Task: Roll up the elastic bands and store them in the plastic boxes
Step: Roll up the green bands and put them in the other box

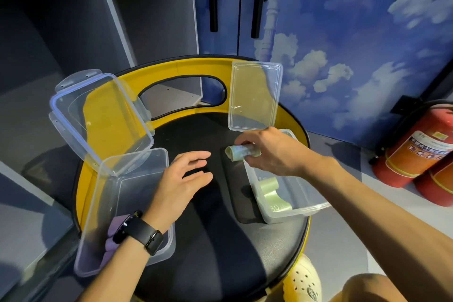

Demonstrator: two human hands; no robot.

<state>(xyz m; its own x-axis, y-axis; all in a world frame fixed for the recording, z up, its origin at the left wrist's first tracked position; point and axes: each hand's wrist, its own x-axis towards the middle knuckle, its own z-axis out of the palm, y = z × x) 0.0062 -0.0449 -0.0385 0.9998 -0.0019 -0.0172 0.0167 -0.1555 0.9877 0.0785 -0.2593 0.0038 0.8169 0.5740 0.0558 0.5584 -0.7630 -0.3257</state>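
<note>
from the head view, the right hand (272,152) pinches a pale green rolled-up elastic band (241,152) between its fingers and thumb. it holds the roll tight so it does not spring open. the roll hangs just over the near edge of the clear plastic box on the right (316,207), so it looks ready to go in.

another pale green band (270,191) already lies inside that box. its clear flat lid (255,95) stands up behind it, leaning back, so the way in is free.

the left hand (181,184) is wide, with loose fingers, and holds nothing. it floats above the black round seat (215,240), between the two boxes. a black watch (139,230) is on that wrist.

the clear plastic box on the left (98,203) has a purple band (115,225) down inside it. its clear lid with clips (98,120) tips back too.

two red fire tanks (416,152) stand on the floor far to the right.
</note>
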